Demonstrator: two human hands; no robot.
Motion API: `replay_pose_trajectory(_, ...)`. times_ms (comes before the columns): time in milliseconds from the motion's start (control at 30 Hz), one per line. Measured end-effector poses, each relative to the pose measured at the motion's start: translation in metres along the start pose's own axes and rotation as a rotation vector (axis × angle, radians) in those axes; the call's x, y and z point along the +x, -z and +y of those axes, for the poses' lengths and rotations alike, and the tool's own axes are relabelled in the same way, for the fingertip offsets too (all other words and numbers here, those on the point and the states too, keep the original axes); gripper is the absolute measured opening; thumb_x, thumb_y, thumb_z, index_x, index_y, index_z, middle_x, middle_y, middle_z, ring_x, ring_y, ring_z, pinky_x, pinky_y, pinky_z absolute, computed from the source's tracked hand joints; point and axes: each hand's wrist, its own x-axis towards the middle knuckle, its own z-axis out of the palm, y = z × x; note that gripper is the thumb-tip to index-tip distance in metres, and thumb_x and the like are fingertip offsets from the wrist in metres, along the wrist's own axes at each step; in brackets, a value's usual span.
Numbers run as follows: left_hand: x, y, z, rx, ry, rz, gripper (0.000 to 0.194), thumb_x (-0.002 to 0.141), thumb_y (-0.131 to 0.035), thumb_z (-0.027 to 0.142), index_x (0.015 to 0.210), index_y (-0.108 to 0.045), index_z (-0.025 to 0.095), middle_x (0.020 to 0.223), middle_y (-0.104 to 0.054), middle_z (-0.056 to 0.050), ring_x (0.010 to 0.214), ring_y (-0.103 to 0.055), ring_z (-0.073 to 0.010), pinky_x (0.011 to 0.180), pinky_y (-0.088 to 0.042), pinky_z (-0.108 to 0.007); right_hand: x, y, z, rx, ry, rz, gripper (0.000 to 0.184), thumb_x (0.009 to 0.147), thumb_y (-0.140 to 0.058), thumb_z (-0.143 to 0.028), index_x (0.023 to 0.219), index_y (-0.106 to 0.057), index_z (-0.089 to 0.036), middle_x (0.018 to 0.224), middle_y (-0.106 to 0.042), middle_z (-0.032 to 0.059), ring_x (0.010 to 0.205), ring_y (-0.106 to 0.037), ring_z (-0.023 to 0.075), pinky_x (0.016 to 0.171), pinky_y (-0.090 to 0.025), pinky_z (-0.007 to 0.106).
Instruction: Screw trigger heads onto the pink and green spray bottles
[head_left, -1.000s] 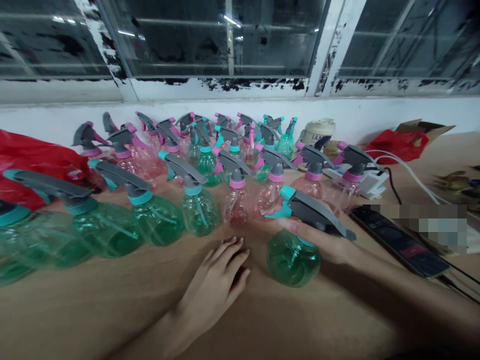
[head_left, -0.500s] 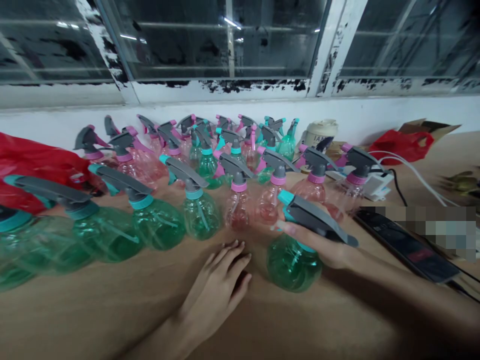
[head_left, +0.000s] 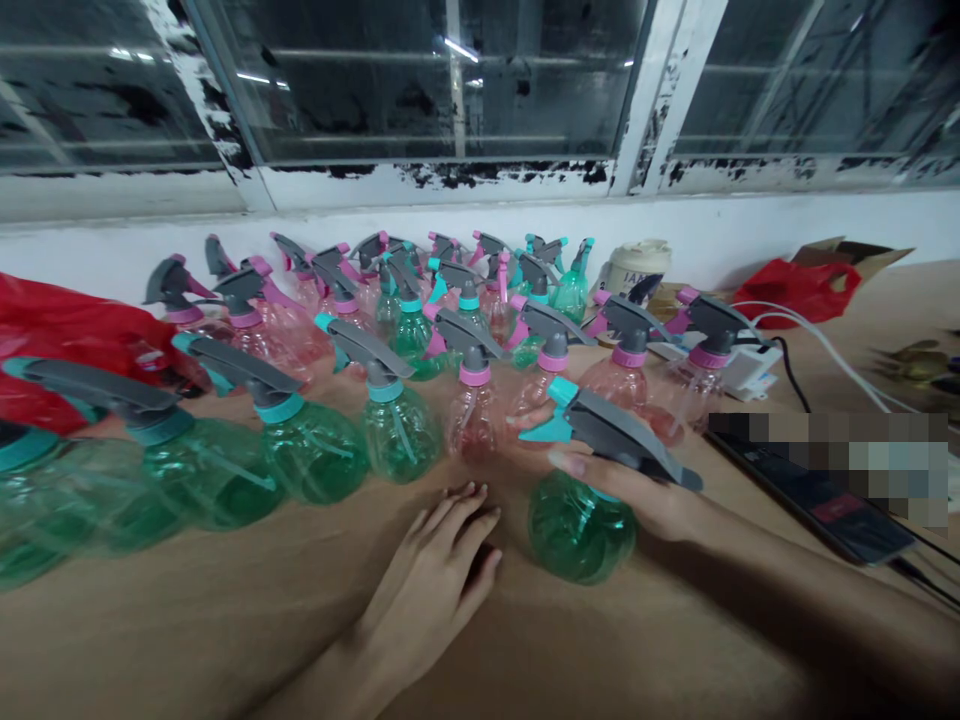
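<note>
My right hand [head_left: 637, 490] is wrapped round the neck of a green spray bottle [head_left: 581, 525] with a grey and teal trigger head [head_left: 611, 435], which stands on the wooden table [head_left: 225, 620]. My left hand [head_left: 435, 575] lies flat on the table just left of that bottle, fingers stretched out and holding nothing. Behind both hands stand several green spray bottles [head_left: 311, 450] and pink spray bottles [head_left: 472, 415] in rows that reach back to the wall.
A red plastic bag [head_left: 67, 340] lies at the far left and another red bag [head_left: 795, 285] at the back right. A dark phone [head_left: 817, 490] with cables, a white power strip [head_left: 746, 370] and a cream tub [head_left: 637, 270] sit to the right.
The trigger head of the bottle in my right hand has turned, so its teal nozzle points left again. My left hand has stayed in place.
</note>
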Motion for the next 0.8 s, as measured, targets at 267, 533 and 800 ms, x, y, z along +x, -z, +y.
replay_pose_trajectory(267,0.0002,0.0016,0.0005,0.019,0.004,-0.019,0.027,0.090,-0.046,0.020,0.115,-0.055,0.015,0.123,-0.056,-0.011,0.115,-0.052,-0.0270,0.091,-0.046,-0.047,0.0008,0.0025,-0.0023,-0.026,0.035,-0.034,0.030,0.084,-0.058,-0.036,0.113,-0.059,-0.030,0.081,-0.065,-0.0008,0.075,-0.061,0.0149,0.073,-0.051,0.028)
replay_pose_trajectory(533,0.0001,0.0010,0.0008,0.026,0.002,-0.027,0.027,0.089,-0.048,0.019,0.115,-0.055,0.015,0.123,-0.057,-0.011,0.115,-0.052,-0.0273,0.092,-0.046,-0.047,0.0016,0.0032,-0.0027,-0.137,0.026,0.009,0.015,0.084,-0.056,-0.036,0.094,-0.062,-0.026,0.087,-0.062,-0.0001,0.082,-0.059,0.0170,0.074,-0.047,0.030)
replay_pose_trajectory(800,0.0000,0.0010,0.0000,0.020,0.002,-0.037,0.028,0.090,-0.047,0.019,0.116,-0.053,0.014,0.123,-0.056,-0.012,0.115,-0.051,-0.0276,0.092,-0.046,-0.048,0.0019,0.0021,-0.0021,-0.133,0.055,0.025,0.016,0.084,-0.055,-0.039,0.083,-0.057,-0.023,0.079,-0.056,-0.0003,0.071,-0.054,0.0144,0.068,-0.045,0.029)
